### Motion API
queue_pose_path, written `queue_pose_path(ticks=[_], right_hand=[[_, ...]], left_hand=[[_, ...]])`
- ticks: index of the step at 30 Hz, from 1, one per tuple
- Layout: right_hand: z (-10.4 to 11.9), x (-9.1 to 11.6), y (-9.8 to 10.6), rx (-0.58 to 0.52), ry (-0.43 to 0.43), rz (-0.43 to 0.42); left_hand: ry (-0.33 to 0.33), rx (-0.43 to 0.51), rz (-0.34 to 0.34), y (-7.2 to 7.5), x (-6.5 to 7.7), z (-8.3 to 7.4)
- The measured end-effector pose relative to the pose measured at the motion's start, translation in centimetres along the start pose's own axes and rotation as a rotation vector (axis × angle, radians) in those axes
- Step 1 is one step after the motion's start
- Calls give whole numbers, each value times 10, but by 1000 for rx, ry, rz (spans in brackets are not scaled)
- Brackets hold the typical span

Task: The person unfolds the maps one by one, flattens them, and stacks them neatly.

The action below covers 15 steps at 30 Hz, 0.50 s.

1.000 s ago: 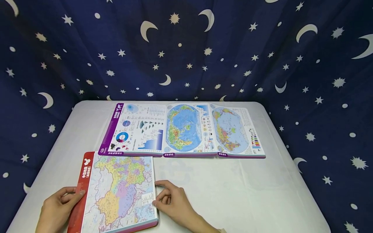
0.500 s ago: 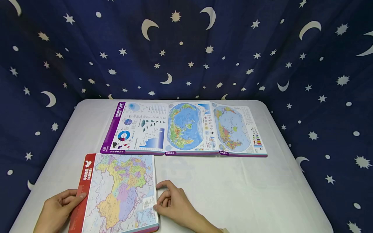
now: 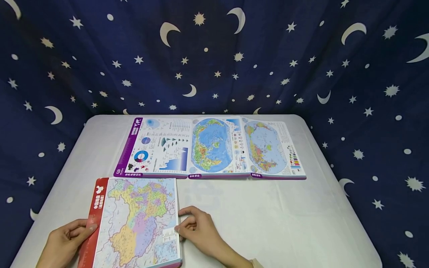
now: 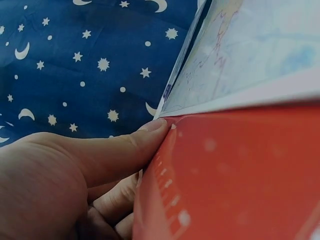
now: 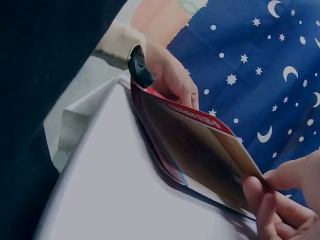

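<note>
Left hand [image 3: 63, 240]: grip pinching the red edge of a map booklet [image 3: 139, 219], thumb on top, booklet at the near left of the counter [image 3: 285, 223], multicoloured map face up. Right hand [image 3: 202, 232]: grip pinching the booklet's opposite edge. Unfolded purple-edged map [image 3: 214, 147], three panels, lies just beyond the booklet and extends farther right; contact between the two cannot be told.
</note>
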State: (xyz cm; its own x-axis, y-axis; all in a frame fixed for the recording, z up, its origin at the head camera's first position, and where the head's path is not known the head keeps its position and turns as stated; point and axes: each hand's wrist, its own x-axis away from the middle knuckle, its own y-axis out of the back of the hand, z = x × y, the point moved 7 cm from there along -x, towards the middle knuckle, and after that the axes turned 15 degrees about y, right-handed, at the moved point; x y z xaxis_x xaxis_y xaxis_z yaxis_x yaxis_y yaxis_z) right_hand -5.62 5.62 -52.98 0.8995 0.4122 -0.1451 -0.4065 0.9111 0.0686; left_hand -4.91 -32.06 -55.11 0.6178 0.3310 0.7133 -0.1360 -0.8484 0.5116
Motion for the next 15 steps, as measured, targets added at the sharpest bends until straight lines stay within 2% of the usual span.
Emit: queue_pose_path(ticks=[7, 12, 15], right_hand=[[0, 4, -7, -69, -55, 64], [3, 7, -11, -37, -37, 117], [4, 7, -13, -57, -24, 138]], left_hand=[[0, 7, 37, 1, 1, 0], [2, 40, 72, 1, 1, 1], [3, 42, 81, 1, 1, 2]])
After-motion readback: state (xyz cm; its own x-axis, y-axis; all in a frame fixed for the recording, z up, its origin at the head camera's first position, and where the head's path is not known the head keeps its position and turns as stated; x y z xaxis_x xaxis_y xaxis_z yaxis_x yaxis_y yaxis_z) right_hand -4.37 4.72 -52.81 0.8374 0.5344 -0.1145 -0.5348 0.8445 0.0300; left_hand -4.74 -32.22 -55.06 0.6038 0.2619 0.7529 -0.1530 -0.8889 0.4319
